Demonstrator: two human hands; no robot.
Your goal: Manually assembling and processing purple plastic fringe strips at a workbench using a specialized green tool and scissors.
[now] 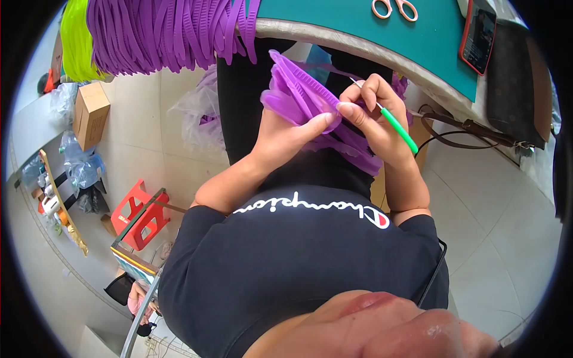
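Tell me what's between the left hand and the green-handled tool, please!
In the head view, purple strips and part of the right hand lie between the left hand and the green-handled tool.

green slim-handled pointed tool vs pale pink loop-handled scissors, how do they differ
The green slim-handled tool has one straight handle; the pale pink loop-handled scissors have two ring grips.
The tool is in the right hand; the scissors lie on the green tabletop.
The tool's metal shaft shows; the scissors' blades are out of frame.
Both have coloured handles.
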